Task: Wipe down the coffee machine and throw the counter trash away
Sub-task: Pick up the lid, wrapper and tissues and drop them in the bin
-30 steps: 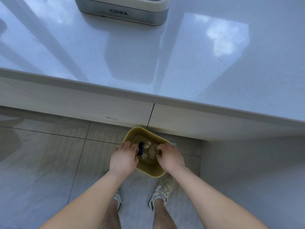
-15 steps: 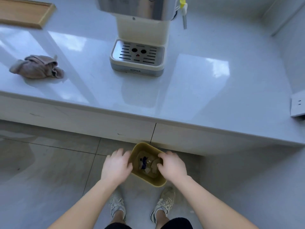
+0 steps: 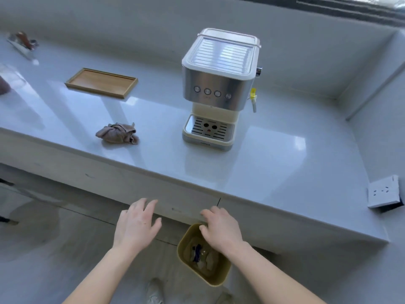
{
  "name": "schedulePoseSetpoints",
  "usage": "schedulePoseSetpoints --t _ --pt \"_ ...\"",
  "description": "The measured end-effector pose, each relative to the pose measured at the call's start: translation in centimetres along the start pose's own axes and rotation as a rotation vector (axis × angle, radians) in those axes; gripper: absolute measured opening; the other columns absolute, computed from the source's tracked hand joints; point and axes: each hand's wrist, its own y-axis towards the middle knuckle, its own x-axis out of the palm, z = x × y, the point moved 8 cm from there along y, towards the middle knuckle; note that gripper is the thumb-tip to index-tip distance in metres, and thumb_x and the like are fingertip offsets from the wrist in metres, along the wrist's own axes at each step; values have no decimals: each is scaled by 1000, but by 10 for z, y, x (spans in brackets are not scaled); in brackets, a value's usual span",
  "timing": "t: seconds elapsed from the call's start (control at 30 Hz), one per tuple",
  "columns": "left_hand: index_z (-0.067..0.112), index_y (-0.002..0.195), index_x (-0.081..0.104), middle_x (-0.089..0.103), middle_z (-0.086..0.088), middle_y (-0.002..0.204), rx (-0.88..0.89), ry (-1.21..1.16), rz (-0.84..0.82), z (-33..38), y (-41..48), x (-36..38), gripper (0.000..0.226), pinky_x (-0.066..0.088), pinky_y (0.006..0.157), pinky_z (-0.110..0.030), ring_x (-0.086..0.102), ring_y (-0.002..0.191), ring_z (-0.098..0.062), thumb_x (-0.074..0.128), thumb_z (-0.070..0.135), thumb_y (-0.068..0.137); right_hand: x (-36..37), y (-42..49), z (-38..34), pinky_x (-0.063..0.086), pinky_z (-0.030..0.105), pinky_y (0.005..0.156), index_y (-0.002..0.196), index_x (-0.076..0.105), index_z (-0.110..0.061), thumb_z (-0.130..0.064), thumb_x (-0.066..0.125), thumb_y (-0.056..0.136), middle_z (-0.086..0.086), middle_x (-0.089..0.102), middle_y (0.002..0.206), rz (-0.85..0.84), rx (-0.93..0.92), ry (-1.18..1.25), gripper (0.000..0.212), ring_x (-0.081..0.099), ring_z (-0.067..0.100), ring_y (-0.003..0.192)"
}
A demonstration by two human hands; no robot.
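A cream and steel coffee machine (image 3: 217, 91) stands on the pale grey counter (image 3: 274, 154). A crumpled brown cloth (image 3: 117, 133) lies on the counter to its left. On the floor below the counter edge sits a small yellow bin (image 3: 188, 238) with crumpled trash (image 3: 202, 254) inside. My left hand (image 3: 137, 224) hovers left of the bin, fingers spread, holding nothing. My right hand (image 3: 221, 229) hangs over the bin's far rim, fingers apart and empty.
A wooden tray (image 3: 102, 82) lies at the counter's back left, and small blurred items (image 3: 22, 40) sit at the far left. A white socket box (image 3: 384, 190) sits at the right counter edge. Grey floor tiles (image 3: 54, 249) spread left of my shoes.
Both hands have let go of the bin and lifted away from it. The view has risen and pulled back, bringing the whole coffee machine, the cloth and the tray into sight.
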Motion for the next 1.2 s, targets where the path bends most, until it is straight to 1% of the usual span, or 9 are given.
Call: schedulePoseSetpoints --t 0.13,0.2,0.3,0.43,0.57,0.67,0.77,1.03,1.2 --pt "24 140 47 51 -5 142 -16 12 62 -7 3 -37 56 45 97 -39 48 130 -22 52 47 90 -23 11 -29 56 35 80 125 57 -29 -36 51 92 -3 61 115 22 -67 -46 34 55 20 103" --pt "22 139 49 54 -7 139 -19 9 97 -12 5 -55 55 47 94 -41 51 127 -24 54 46 89 -33 17 -42 57 39 80 123 57 -28 -37 53 92 -2 61 115 42 -104 -71 33 55 21 103" --pt "19 136 53 57 -11 135 -30 3 153 -23 9 -80 55 49 90 -44 55 124 -26 58 44 87 -51 29 -63 56 40 82 123 56 -28 -39 54 91 -4 61 116 79 -158 -96 34 55 21 106" --pt "18 132 56 61 -11 129 -43 12 218 -43 15 -108 55 50 86 -44 59 118 -26 64 43 84 -70 47 -94 53 37 81 122 55 -30 -40 53 90 -4 61 114 126 -204 -125 33 54 20 102" --pt "22 137 51 56 -7 135 -52 3 233 -73 22 -127 56 46 94 -41 53 124 -23 58 46 87 -79 65 -125 50 35 82 122 57 -29 -38 52 90 -5 61 114 150 -187 -142 34 55 21 104" --pt "22 138 48 53 -6 137 -28 -22 244 -97 31 -139 57 43 97 -41 50 127 -22 56 46 88 -80 78 -153 50 37 84 128 55 -30 -37 51 91 -4 59 119 138 -156 -137 38 53 22 109" --pt "23 140 44 49 -4 140 -5 -11 243 -119 39 -150 57 41 99 -39 44 131 -20 50 48 90 -80 92 -178 50 37 82 126 54 -28 -35 50 90 -2 58 120 124 -102 -132 37 50 23 112" --pt "25 145 35 39 -7 149 13 9 211 -161 56 -163 59 33 108 -38 35 138 -21 41 51 93 -79 127 -228 47 37 85 133 50 -31 -37 51 91 -3 56 126 103 -79 -128 43 47 23 118" --pt "24 144 37 39 -9 149 13 1 186 -172 77 -164 57 33 107 -40 36 137 -23 44 48 92 -79 154 -240 45 35 82 133 50 -32 -39 52 92 -4 56 125 111 -84 -130 42 48 22 118"
